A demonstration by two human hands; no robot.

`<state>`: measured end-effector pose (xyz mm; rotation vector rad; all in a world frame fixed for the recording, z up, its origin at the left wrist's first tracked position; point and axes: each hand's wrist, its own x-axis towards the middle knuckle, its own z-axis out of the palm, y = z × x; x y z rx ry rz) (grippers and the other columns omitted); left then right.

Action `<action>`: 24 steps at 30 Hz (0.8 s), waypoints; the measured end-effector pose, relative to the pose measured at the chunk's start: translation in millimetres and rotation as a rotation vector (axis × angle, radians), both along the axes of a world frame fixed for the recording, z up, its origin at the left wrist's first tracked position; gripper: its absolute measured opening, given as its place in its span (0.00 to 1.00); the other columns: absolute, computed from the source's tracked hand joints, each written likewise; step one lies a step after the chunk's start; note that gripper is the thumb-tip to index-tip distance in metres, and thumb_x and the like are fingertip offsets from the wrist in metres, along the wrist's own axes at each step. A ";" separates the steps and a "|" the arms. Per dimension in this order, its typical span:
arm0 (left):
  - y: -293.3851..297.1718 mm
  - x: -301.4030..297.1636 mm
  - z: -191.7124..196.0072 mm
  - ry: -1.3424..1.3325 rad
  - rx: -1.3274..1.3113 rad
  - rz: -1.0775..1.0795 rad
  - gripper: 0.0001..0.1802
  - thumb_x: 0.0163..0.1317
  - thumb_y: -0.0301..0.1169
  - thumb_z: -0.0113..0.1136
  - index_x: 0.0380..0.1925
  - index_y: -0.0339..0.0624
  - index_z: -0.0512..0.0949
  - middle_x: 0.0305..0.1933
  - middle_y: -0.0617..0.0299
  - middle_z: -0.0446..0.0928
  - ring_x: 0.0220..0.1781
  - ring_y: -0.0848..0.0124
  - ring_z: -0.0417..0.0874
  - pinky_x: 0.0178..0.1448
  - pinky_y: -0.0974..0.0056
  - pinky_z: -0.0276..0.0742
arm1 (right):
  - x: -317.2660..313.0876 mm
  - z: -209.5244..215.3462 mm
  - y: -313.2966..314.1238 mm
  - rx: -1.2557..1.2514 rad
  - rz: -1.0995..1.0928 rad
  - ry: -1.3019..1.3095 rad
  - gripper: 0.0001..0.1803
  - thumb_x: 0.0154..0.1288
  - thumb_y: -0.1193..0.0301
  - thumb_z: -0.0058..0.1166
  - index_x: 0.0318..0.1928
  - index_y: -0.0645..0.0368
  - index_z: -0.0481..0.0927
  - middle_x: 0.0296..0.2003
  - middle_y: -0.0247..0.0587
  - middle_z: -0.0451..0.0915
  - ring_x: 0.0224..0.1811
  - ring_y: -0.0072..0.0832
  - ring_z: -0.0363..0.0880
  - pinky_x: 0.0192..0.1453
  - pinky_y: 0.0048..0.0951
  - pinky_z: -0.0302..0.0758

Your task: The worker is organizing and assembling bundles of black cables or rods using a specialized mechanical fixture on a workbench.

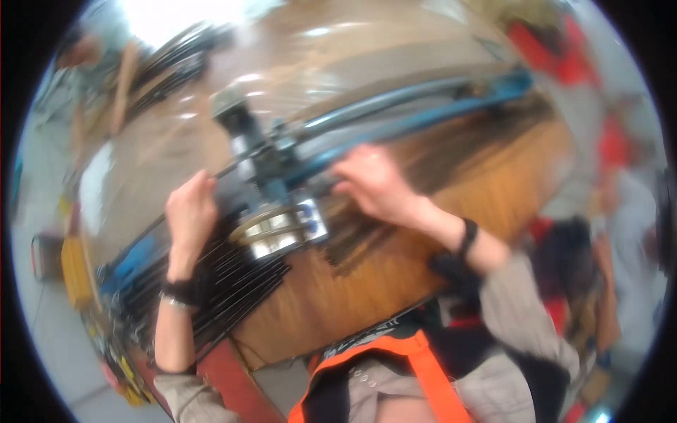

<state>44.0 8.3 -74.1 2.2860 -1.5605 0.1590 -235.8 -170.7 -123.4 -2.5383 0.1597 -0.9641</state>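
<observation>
A wooden workbench (451, 211) spreads under both hands; grey floor (49, 338) lies left of them, bright light (176, 17) beyond.

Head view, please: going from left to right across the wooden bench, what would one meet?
Bundle of thin black rods → left hand → metal clamp block → right hand → long blue handles, running off toward the upper right.

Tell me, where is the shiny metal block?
In the head view, the shiny metal block sits on the wooden table, between the left hand and right hand, below the blue bars.
</observation>
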 end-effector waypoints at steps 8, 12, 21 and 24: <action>-2.5 6.1 -23.1 -0.291 -0.136 -0.148 0.05 0.67 0.30 0.53 0.31 0.43 0.73 0.28 0.52 0.76 0.31 0.50 0.77 0.34 0.50 0.70 | 7.5 -24.0 -2.7 0.217 0.093 -0.070 0.16 0.52 0.71 0.68 0.41 0.58 0.78 0.32 0.43 0.77 0.37 0.43 0.75 0.44 0.41 0.70; 20.5 36.3 -17.3 -0.485 -0.204 -0.246 0.02 0.64 0.30 0.57 0.34 0.45 0.75 0.29 0.56 0.76 0.31 0.55 0.78 0.34 0.54 0.72 | -33.6 0.7 16.0 -0.160 0.009 0.272 0.18 0.50 0.61 0.69 0.35 0.57 0.76 0.32 0.41 0.76 0.38 0.41 0.74 0.42 0.40 0.69; 24.2 45.8 6.8 -0.626 -0.296 -0.275 0.03 0.61 0.31 0.60 0.35 0.50 0.77 0.30 0.65 0.78 0.37 0.64 0.79 0.42 0.56 0.71 | -43.4 3.6 84.3 -0.491 0.335 0.518 0.08 0.45 0.72 0.55 0.28 0.55 0.72 0.26 0.37 0.70 0.37 0.34 0.72 0.39 0.33 0.67; 27.4 70.6 0.5 -0.599 -0.306 -0.275 0.03 0.61 0.32 0.60 0.34 0.50 0.77 0.30 0.66 0.78 0.39 0.65 0.79 0.44 0.54 0.70 | -41.7 -16.3 93.6 -0.256 0.300 0.469 0.09 0.44 0.74 0.56 0.29 0.56 0.72 0.27 0.38 0.70 0.36 0.36 0.72 0.36 0.35 0.69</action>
